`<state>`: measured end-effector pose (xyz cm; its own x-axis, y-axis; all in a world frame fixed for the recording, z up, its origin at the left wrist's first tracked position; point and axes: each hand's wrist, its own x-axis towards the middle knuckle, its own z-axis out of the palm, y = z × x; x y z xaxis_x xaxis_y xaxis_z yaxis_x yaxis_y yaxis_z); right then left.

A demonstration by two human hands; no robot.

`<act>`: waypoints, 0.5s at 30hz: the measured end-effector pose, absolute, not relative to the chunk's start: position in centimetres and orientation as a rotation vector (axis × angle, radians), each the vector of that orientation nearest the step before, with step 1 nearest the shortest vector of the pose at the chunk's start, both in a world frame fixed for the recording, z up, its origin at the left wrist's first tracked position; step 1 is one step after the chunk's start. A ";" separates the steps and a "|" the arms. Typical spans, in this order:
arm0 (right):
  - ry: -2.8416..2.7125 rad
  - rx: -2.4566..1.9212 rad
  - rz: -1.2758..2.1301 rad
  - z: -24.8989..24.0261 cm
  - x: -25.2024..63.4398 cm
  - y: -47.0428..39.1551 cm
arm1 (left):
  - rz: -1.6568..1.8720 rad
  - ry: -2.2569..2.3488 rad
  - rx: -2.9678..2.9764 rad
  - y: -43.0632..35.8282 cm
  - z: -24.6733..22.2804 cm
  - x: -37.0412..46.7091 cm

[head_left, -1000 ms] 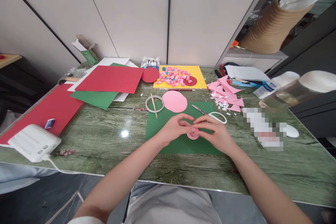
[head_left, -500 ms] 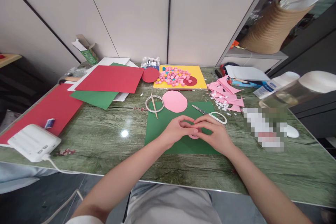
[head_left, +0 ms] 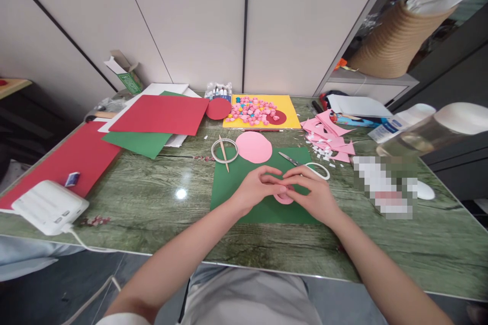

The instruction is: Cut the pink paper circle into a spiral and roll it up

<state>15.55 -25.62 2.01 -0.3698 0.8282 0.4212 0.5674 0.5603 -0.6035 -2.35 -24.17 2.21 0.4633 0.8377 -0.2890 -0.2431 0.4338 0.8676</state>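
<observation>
Between my two hands is a small curled piece of pink paper (head_left: pixel 283 198), pinched from both sides over a green sheet (head_left: pixel 232 185). My left hand (head_left: pixel 260 189) grips its left side with thumb and fingers. On the other side my right hand (head_left: pixel 309 191) closes on it, with fingertips meeting those of the left. The fingers hide much of the paper. Scissors (head_left: pixel 318 170) with white handles lie just behind my right hand. Beyond my left hand rests a pink paper disc (head_left: pixel 253 147), beside a tape ring (head_left: pixel 213 151) with a pointed wooden stick (head_left: pixel 224 155) across it.
A yellow sheet (head_left: pixel 292 106) bears many small pink balls (head_left: pixel 251 110) at the back. Pink paper scraps (head_left: pixel 328 134) lie at right, near a clear bottle (head_left: pixel 415 139). Red sheets (head_left: pixel 160 114) are stacked at left, with a white plug box (head_left: pixel 49 206) in front.
The pink paper has shifted slightly between my fingers, and more of its curled lower edge shows. Both hands stay almost in place.
</observation>
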 end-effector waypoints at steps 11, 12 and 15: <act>-2.080 -1.189 0.459 2.1 15.0 -25.7 | 0.821 0.739 0.744 -24.2 0.8 -1.8; -2.081 -1.192 0.457 2.1 15.0 -25.7 | 0.826 0.746 0.740 -24.2 0.8 -1.8; -2.073 -1.198 0.440 2.0 15.3 -25.6 | 0.843 0.792 0.720 -24.1 1.0 -2.0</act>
